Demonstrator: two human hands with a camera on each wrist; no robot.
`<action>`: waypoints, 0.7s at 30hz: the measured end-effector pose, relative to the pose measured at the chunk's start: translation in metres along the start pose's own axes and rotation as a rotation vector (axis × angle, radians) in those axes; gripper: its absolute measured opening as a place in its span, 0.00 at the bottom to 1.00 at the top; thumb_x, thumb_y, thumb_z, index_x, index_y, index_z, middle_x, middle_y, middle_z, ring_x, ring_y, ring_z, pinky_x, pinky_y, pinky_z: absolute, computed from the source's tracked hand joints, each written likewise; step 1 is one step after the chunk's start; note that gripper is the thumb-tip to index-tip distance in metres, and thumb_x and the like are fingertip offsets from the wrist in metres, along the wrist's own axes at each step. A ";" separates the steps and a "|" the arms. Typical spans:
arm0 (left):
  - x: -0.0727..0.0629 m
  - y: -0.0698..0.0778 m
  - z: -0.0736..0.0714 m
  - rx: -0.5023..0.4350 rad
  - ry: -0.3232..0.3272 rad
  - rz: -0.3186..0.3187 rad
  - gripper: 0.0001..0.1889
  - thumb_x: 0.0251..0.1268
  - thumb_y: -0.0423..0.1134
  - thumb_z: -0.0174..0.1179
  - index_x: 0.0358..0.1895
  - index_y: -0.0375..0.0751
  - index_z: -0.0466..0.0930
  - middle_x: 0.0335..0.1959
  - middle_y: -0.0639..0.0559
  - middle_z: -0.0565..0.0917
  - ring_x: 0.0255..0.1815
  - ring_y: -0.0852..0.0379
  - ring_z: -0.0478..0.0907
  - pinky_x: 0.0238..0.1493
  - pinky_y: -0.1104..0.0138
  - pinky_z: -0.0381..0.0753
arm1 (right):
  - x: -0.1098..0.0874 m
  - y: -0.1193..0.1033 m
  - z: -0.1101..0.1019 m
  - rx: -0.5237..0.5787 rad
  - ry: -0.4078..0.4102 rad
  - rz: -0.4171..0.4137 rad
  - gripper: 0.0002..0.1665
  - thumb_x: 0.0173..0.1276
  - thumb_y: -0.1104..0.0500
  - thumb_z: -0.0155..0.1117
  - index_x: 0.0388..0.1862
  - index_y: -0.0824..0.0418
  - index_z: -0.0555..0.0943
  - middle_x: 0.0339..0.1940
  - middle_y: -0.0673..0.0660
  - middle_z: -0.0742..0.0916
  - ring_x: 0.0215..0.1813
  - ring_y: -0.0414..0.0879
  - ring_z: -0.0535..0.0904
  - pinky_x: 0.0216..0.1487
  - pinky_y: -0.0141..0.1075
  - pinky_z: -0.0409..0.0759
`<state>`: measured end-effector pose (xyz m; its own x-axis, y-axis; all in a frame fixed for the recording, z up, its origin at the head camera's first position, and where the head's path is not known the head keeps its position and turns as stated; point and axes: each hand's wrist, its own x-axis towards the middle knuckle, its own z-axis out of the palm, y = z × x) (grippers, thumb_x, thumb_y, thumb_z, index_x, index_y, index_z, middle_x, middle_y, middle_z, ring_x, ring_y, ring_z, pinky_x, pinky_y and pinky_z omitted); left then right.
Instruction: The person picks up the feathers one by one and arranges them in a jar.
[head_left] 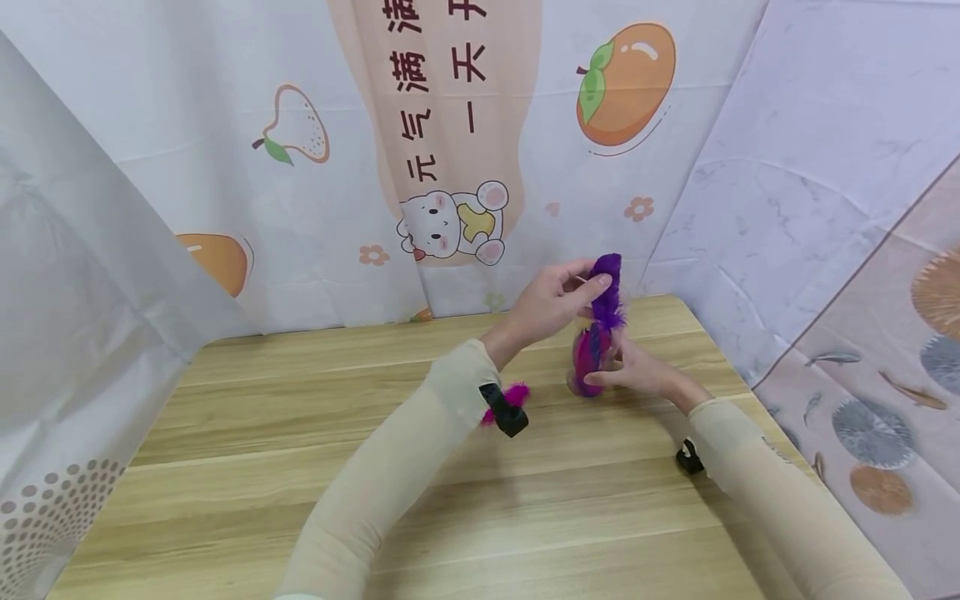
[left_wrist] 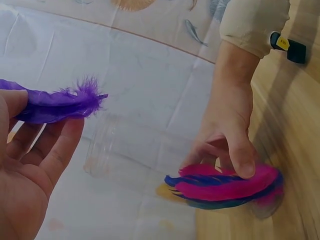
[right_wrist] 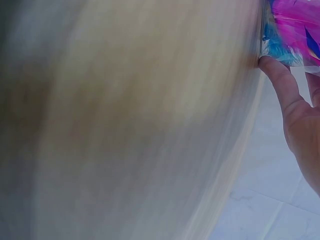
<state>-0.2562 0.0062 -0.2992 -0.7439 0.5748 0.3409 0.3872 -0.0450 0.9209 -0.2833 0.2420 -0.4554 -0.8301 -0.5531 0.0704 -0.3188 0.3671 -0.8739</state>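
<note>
A purple feather (head_left: 609,287) is pinched between the thumb and fingers of my left hand (head_left: 546,300). Its fluffy quill end points down, just above the mouth of a clear jar (left_wrist: 130,145). My right hand (head_left: 637,368) holds the jar upright on the table, with thumb and fingers about its lower part. Pink, blue and teal feathers (left_wrist: 225,187) stand inside the jar; a bit of yellow shows among them. In the right wrist view, fingertips touch the jar wall by the pink and blue feathers (right_wrist: 300,25).
A bright pink feather (head_left: 519,393) lies on the wooden table (head_left: 300,467), partly hidden by the left wrist's black camera (head_left: 506,410). A printed cloth (head_left: 337,217) hangs behind the table, with more cloth (head_left: 810,208) at the right.
</note>
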 end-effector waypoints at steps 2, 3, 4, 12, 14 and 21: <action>0.002 -0.001 -0.002 -0.021 0.018 -0.006 0.15 0.80 0.36 0.53 0.59 0.29 0.78 0.46 0.39 0.84 0.44 0.50 0.85 0.45 0.58 0.88 | 0.000 -0.001 0.000 0.001 -0.001 0.002 0.60 0.63 0.59 0.77 0.83 0.56 0.47 0.62 0.60 0.79 0.61 0.55 0.76 0.64 0.54 0.73; 0.003 -0.002 -0.002 -0.031 0.028 -0.005 0.14 0.80 0.36 0.53 0.58 0.29 0.78 0.46 0.39 0.84 0.44 0.49 0.85 0.45 0.59 0.88 | -0.001 -0.001 0.000 0.000 0.002 0.008 0.61 0.63 0.58 0.77 0.83 0.54 0.46 0.63 0.59 0.78 0.62 0.54 0.75 0.65 0.55 0.72; 0.004 -0.003 -0.003 -0.038 0.038 -0.005 0.14 0.80 0.36 0.54 0.58 0.29 0.78 0.45 0.40 0.84 0.44 0.50 0.85 0.45 0.60 0.88 | -0.001 -0.001 0.000 0.001 0.004 0.014 0.62 0.63 0.58 0.77 0.83 0.53 0.45 0.64 0.59 0.78 0.62 0.55 0.75 0.66 0.57 0.71; 0.014 -0.011 0.000 -0.179 0.171 0.026 0.14 0.80 0.35 0.53 0.58 0.29 0.78 0.46 0.40 0.82 0.45 0.49 0.85 0.45 0.59 0.88 | -0.003 0.000 0.000 -0.033 0.007 0.067 0.51 0.63 0.54 0.78 0.77 0.59 0.58 0.59 0.60 0.81 0.60 0.55 0.77 0.65 0.56 0.72; 0.016 -0.013 0.002 -0.202 0.198 0.039 0.14 0.80 0.35 0.53 0.57 0.29 0.78 0.46 0.40 0.83 0.45 0.49 0.85 0.45 0.58 0.88 | -0.004 0.000 0.001 -0.050 0.011 0.083 0.52 0.62 0.52 0.78 0.77 0.58 0.57 0.56 0.59 0.82 0.57 0.54 0.77 0.62 0.53 0.73; 0.026 -0.011 0.004 -0.104 0.222 0.014 0.15 0.79 0.37 0.54 0.61 0.32 0.78 0.49 0.43 0.83 0.48 0.53 0.84 0.47 0.65 0.86 | -0.004 0.000 -0.001 -0.035 0.019 0.078 0.57 0.62 0.54 0.78 0.80 0.56 0.52 0.57 0.61 0.80 0.57 0.54 0.76 0.62 0.52 0.73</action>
<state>-0.2778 0.0255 -0.3013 -0.8447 0.3805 0.3763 0.3488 -0.1418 0.9264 -0.2803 0.2444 -0.4551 -0.8613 -0.5080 0.0125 -0.2686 0.4343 -0.8598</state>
